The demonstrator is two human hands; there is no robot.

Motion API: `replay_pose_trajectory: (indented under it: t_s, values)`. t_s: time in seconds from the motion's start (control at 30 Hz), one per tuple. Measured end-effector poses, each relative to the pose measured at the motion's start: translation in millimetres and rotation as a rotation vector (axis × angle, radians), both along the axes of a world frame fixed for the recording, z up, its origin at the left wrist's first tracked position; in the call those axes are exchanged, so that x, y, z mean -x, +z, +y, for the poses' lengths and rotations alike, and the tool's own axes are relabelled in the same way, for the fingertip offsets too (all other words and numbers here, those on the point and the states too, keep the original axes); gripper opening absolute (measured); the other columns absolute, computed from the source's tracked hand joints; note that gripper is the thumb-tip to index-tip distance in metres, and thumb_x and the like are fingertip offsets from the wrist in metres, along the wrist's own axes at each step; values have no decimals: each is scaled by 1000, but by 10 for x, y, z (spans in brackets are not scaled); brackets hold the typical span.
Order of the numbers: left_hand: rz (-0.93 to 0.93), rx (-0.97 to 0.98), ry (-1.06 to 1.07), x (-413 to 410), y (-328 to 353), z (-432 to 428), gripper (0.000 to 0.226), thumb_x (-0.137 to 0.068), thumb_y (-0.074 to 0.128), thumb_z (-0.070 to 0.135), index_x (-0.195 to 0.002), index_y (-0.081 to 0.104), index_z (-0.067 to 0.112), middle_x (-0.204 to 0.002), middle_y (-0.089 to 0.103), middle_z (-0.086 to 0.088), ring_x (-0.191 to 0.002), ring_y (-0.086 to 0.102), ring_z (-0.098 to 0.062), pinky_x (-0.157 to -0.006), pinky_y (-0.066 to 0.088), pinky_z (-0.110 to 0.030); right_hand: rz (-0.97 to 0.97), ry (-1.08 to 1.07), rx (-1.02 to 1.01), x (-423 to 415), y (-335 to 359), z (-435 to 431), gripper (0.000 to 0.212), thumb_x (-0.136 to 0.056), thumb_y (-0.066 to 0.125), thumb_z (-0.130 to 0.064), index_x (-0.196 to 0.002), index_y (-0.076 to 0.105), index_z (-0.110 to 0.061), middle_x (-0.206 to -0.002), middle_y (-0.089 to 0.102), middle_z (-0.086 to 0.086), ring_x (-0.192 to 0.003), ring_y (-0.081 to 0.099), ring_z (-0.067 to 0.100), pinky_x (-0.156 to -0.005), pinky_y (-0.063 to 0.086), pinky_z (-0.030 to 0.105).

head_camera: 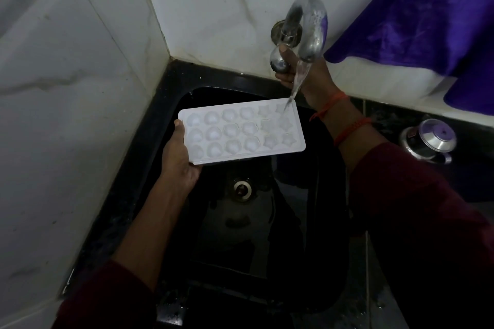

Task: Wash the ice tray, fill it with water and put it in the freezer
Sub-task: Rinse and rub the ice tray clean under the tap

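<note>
A white plastic ice tray (242, 131) with round and star-shaped cups is held level over the black sink (315, 211). My left hand (179, 155) grips its left short end, thumb on the rim. My right hand (304, 72) is up at the wall, closed around the metal tap handle (278, 63). Water runs from the curved steel tap (310, 27) and lands on the tray's far right corner.
A steel pot lid (429, 139) lies on the dark counter to the right. A purple cloth (427, 16) hangs at the upper right. White tiled walls (66, 88) close in on the left and behind. The drain (242, 188) sits below the tray.
</note>
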State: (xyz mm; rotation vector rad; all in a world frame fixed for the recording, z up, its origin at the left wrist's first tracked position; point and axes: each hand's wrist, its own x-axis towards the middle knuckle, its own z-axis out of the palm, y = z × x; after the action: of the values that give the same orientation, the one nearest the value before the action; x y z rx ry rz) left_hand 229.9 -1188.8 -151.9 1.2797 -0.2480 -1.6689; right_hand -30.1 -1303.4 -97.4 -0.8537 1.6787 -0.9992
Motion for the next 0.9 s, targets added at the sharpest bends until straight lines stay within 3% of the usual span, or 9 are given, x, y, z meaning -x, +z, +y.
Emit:
replay_pose_trajectory:
  t_s: [0.07, 0.13, 0.2, 0.27, 0.4, 0.47, 0.57, 0.73, 0.9]
  values:
    - [-3, -2, 1, 11, -7, -6, 56, -103, 42, 55, -132, 63, 12, -120, 73, -13, -108, 71, -32, -80, 60, -45, 79, 37, 33, -22, -60, 81, 22, -84, 72, -41, -80, 63, -22, -96, 72, 12, -105, 69, 37, -98, 54, 54]
    - [-12, -1, 9, 16, -17, -8, 56, -102, 43, 55, -133, 62, 12, -121, 72, -13, -109, 71, -32, -80, 61, -45, 236, 82, 57, -81, -52, 244, 41, -77, 61, -59, -95, 67, -23, -106, 72, 10, -107, 68, 31, -96, 55, 48]
    - [-21, 0, 9, 25, -39, -11, 57, -102, 43, 56, -134, 62, 12, -122, 72, -13, -111, 70, -33, -81, 61, -45, 437, 186, 99, -164, 9, 467, 51, -92, 56, -55, -124, 63, -16, -122, 69, 9, -110, 65, 22, -90, 49, 25]
    - [-26, -4, 9, 39, -57, -8, 58, -102, 42, 56, -134, 62, 12, -123, 71, -13, -111, 70, -32, -79, 61, -45, 622, 276, 188, -199, -43, 699, 47, -104, 50, -41, -139, 53, -11, -134, 62, 11, -118, 59, 22, -90, 39, 19]
    - [0, -23, 28, 107, -44, 10, 54, -103, 41, 55, -129, 64, 12, -118, 73, -13, -105, 73, -30, -76, 62, -42, 973, 490, 204, -191, -310, 1067, 68, -106, 36, -47, -158, 20, -6, -166, 19, 13, -154, 15, 26, -125, 14, 43]
    - [8, -49, 32, 142, -49, 38, 53, -104, 41, 54, -125, 66, 13, -115, 75, -13, -100, 74, -30, -71, 62, -41, 1131, 548, 132, -214, -462, 1221, 73, -106, 23, -53, -160, 8, -7, -169, 2, 11, -156, -3, 25, -126, -3, 46]
    - [55, -89, 24, 208, -72, 101, 56, -103, 41, 56, -125, 65, 10, -115, 74, -16, -98, 74, -34, -69, 62, -43, 1328, 552, 148, -348, -521, 1441, 80, -102, 9, -60, -160, 10, -5, -168, 6, 14, -156, 1, 30, -126, -3, 49]
    - [154, -96, 10, 419, -72, 207, 57, -103, 42, 54, -128, 62, 6, -116, 72, -20, -86, 76, -31, -60, 62, -40, 1281, 657, 260, -717, -624, 1619, 75, -103, 14, -60, -161, 14, -13, -169, 7, 9, -156, 2, 26, -126, 3, 50]
    - [233, -80, -13, 436, -188, 206, 63, -101, 43, 58, -139, 55, 9, -129, 67, -18, -115, 67, -37, -90, 58, -52, 1310, 692, 321, -821, -651, 1610, 64, -105, 18, -53, -160, 19, -21, -168, 12, 8, -156, 6, 24, -125, 10, 51]
